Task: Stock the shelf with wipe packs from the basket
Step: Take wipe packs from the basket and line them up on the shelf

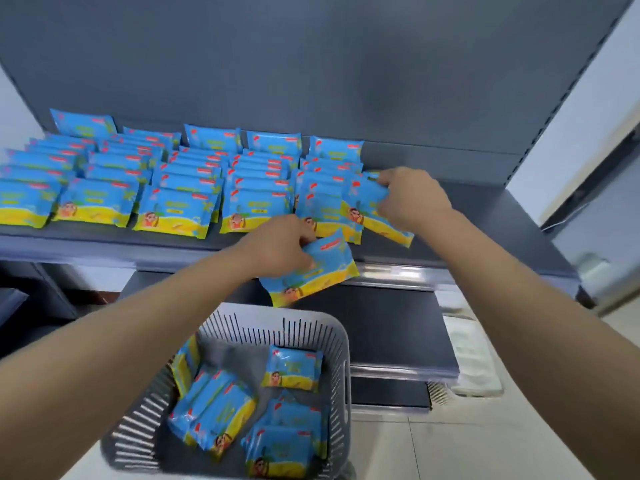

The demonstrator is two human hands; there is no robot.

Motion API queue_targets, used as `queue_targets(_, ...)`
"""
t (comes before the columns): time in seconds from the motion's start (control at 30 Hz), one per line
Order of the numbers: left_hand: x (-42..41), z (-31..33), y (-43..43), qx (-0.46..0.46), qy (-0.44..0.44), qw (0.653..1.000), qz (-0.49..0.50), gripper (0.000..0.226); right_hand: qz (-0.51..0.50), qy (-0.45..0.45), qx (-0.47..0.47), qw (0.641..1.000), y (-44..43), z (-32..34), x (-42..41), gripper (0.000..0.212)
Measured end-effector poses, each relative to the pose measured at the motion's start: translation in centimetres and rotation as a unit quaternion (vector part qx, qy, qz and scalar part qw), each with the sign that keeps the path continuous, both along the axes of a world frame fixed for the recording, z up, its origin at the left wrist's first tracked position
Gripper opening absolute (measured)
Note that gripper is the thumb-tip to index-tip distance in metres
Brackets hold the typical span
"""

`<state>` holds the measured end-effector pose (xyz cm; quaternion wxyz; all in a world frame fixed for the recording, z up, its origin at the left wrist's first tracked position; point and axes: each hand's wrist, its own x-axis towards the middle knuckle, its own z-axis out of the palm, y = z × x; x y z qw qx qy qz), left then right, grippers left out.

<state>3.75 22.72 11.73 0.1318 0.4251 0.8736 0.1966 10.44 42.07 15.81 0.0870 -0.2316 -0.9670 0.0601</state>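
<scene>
Shelf (104,240): five front-to-back columns of shelved packs (176,216), side by side left to right, each several deep; exact totals unreadable. Two more packs are in hand. Right hand (412,199) pinches right pack (367,209) by its far corner, just right of the fifth column. Left hand (277,247) grips left pack (318,271), tilted, at the shelf's near edge. Basket (341,341) sits below, nearer; basket packs (292,372): at least six, some stacked.
</scene>
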Motion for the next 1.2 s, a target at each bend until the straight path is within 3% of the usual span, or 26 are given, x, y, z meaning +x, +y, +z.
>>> queue_targets(0.17,0.9,2.9,5.4,0.07,0.026,0.997,-0.026,0.034,-0.038,-0.015,0.023,0.999,6.9,0.6,0.2,0.034)
queue_targets(0.27,0.8,3.1,8.6,0.076,0.03,0.996,-0.032,0.025,-0.043,-0.048,0.038,0.997,10.3,-0.6,-0.1,0.044)
queue_targets(0.43,-0.1,2.5,13.5,0.069,0.053,0.996,-0.03,0.008,-0.01,-0.077,0.041,0.996,14.2,-2.7,-1.8,0.036)
queue_targets(0.67,-1.2,0.8,19.2,0.024,0.073,0.995,-0.055,0.004,0.064,-0.107,-0.051,0.991,18.9,-2.9,-4.6,0.038)
queue_targets(0.77,-1.7,-0.1,21.0,0.015,0.085,0.994,-0.061,0.024,0.098,-0.112,-0.08,0.986,20.1,-2.9,-5.3,0.042)
queue_targets(0.93,-3.3,-1.7,22.9,-0.001,0.102,0.993,-0.063,0.023,0.126,-0.113,-0.108,0.98,21.3,-3.4,-6.5,0.04)
queue_targets(1.1,-5.2,-2.7,24.1,0.004,0.173,0.984,-0.04,0.031,0.139,-0.106,-0.139,0.975,22.0,-4.0,-7.8,0.027)
queue_targets(1.2,-5.9,-2.9,24.5,0.036,0.222,0.974,-0.021,0.032,0.144,-0.109,-0.168,0.969,22.5,-4.2,-8.6,0.03)
